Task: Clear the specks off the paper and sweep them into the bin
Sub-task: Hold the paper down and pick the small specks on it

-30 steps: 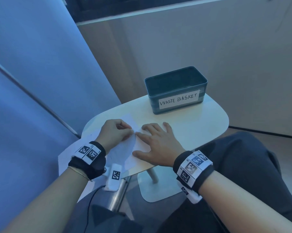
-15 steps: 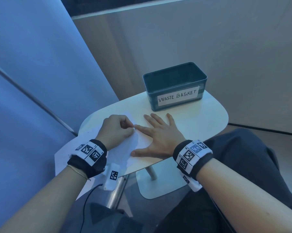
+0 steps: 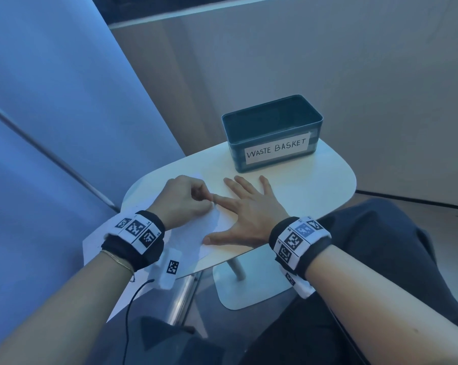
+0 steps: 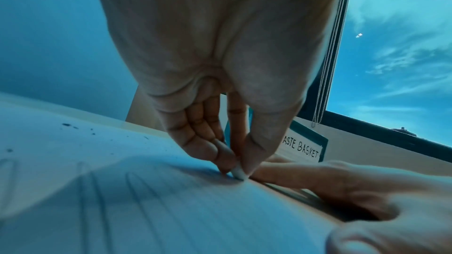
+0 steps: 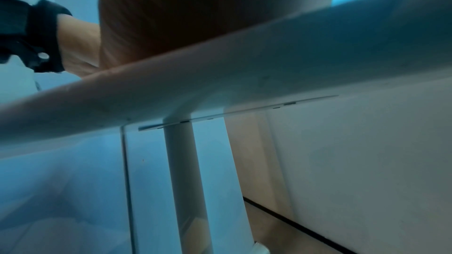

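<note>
So the paper [image 3: 188, 233] lay across the near left part of the small white bench [image 3: 314, 185], with its near left corner hanging off the edge. The left hand [image 3: 181, 200] was curled up on top of it, grip pinched tight on a small white piece [image 4: 238, 173], thumb and fingertips [image 4: 223, 158] squeezing it right down against the sheet. Couldn't make out what that little piece actually was from the wrist view. The right hand [image 3: 245, 210] was flat on the bench at the paper's right edge, grip spread wide, fingers straight and fanned out, index tip just about meeting the left thumb. A few dark specks [image 4: 67, 125] sat scattered on the paper toward its far left, well clear of both hands. The bin [image 3: 271, 133], a dark teal box labelled WASTE BASKET, stood at the far right end of the bench, just past the right hand's fingertips, not touching them. The right wrist view mostly showed the underside of the bench and its leg [image 5: 186, 171].
</note>
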